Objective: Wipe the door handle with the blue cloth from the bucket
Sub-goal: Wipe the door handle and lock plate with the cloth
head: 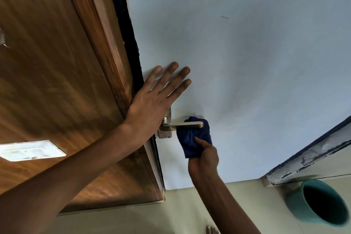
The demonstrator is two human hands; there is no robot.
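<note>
Dark blue crumpled cloth [193,138]: bunched around the outer end of the brushed-metal lever door handle [187,124] on the pale door [247,53], clenched in the right hand [204,157]. Left hand [152,100]: grip released, fingers spread flat on the door edge. Teal round bucket [296,203]: on the floor, lower right.

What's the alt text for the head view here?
A right hand holds a blue cloth bunched around a metal door handle on a pale door, while the left hand lies flat against the door above it. A teal bucket sits on the floor at lower right.
</note>
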